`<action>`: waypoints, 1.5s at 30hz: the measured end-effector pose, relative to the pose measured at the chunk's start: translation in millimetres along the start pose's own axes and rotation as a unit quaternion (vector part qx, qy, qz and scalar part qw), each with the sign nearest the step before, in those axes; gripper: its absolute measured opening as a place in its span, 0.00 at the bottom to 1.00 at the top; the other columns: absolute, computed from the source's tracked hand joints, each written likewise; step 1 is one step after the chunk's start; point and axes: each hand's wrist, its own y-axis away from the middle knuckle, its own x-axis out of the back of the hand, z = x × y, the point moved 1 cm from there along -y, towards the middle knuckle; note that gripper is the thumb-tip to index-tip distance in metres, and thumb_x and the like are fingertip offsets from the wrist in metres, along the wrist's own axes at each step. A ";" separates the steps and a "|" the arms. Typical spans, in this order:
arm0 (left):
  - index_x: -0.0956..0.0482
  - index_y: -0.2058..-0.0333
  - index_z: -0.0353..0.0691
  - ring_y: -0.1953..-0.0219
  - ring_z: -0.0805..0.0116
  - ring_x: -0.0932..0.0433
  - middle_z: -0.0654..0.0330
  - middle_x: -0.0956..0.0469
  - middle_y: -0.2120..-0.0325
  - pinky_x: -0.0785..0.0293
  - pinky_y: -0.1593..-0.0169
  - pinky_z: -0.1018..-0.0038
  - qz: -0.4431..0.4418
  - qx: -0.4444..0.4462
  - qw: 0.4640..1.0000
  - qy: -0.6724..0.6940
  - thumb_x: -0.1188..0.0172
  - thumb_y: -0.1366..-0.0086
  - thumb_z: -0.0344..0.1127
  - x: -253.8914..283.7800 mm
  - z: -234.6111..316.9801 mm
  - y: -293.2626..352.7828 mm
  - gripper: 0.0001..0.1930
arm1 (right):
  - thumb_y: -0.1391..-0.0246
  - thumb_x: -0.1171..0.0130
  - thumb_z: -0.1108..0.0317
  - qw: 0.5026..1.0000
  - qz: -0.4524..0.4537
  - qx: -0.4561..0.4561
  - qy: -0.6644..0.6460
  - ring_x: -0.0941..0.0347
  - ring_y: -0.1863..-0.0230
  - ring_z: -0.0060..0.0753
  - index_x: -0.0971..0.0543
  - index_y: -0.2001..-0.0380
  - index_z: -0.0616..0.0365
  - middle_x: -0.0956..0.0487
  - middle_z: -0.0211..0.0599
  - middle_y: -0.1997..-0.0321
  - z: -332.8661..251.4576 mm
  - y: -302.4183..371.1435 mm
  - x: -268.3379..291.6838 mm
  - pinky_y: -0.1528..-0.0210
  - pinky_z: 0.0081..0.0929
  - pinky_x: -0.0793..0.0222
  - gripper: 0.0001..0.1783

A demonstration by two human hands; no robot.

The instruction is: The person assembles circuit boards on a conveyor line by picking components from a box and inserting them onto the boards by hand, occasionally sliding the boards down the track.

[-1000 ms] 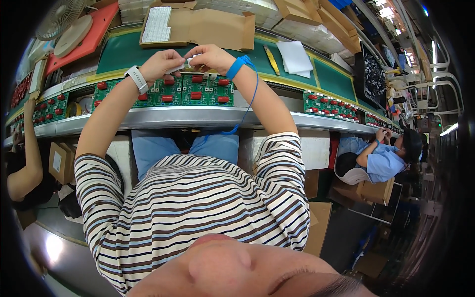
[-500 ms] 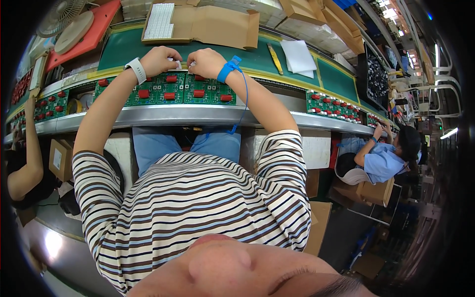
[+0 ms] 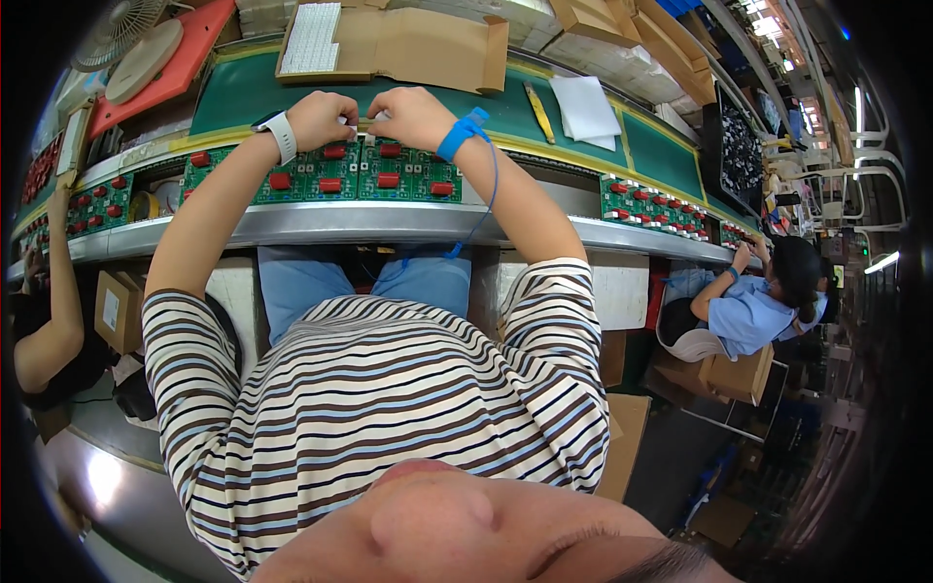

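My left hand (image 3: 323,119) and my right hand (image 3: 412,117) are close together over the far edge of a row of green circuit boards (image 3: 364,173). The boards carry red block-shaped components. The fingers of both hands are pinched, and a bit of white shows at each set of fingertips: one small white part (image 3: 342,120) at the left, another small white part (image 3: 380,118) at the right. Their exact kind is too small to make out. A watch with a white strap circles my left wrist, and a blue wrist strap (image 3: 453,142) with a coiled cord is on my right.
An open cardboard box (image 3: 439,53) with rows of white pieces lies beyond my hands on the green mat. A yellow-handled cutter (image 3: 539,112) and white foam sheets (image 3: 586,109) lie to its right. More boards (image 3: 653,206) sit along the metal rail. Co-workers sit at both sides.
My right hand has shifted slightly up, its wrist a little to the right. The left hand has turned a little, showing more of the watch. Both pinches remain closed.
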 end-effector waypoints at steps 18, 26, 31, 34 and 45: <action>0.24 0.73 0.35 0.71 0.58 0.24 0.52 0.23 0.76 0.29 0.64 0.69 0.014 0.010 0.999 -0.048 0.39 0.51 0.32 -5.5 9.0 2.4 0.08 | 0.47 0.46 0.65 0.834 -0.028 -0.271 -0.480 0.30 0.70 0.18 0.26 0.61 0.58 0.25 0.28 0.69 32.6 125.9 23.4 0.71 0.16 0.32 0.11; 0.24 0.73 0.34 0.71 0.59 0.24 0.52 0.23 0.76 0.29 0.64 0.70 0.018 0.009 0.999 -0.049 0.39 0.51 0.32 -4.9 10.8 4.5 0.08 | 0.49 0.45 0.65 0.845 0.009 -0.287 -0.451 0.32 0.75 0.17 0.24 0.63 0.58 0.26 0.26 0.73 44.5 144.1 14.6 0.77 0.14 0.36 0.12; 0.23 0.71 0.34 0.71 0.59 0.24 0.52 0.23 0.75 0.29 0.64 0.70 0.013 0.009 0.998 -0.059 0.39 0.50 0.32 -5.8 11.4 4.5 0.09 | 0.50 0.44 0.64 0.892 0.030 -0.284 -0.351 0.30 0.74 0.20 0.22 0.64 0.57 0.24 0.30 0.73 36.8 146.2 13.0 0.75 0.18 0.34 0.11; 0.22 0.69 0.34 0.71 0.60 0.24 0.53 0.23 0.75 0.29 0.64 0.70 -0.002 0.018 0.999 -0.045 0.39 0.49 0.33 -3.8 5.9 6.7 0.10 | 0.52 0.44 0.64 0.950 0.063 -0.212 -0.220 0.26 0.69 0.32 0.22 0.65 0.57 0.22 0.38 0.69 36.2 147.0 7.5 0.68 0.27 0.31 0.12; 0.29 0.69 0.43 0.79 0.84 0.31 0.68 0.27 0.78 0.35 0.77 0.87 -0.033 0.116 0.921 0.370 0.47 0.38 0.44 -15.6 38.7 14.2 0.10 | 0.52 0.45 0.66 0.992 0.060 -0.105 -0.021 0.27 0.62 0.46 0.24 0.63 0.59 0.23 0.45 0.63 22.1 147.9 -7.8 0.57 0.36 0.31 0.12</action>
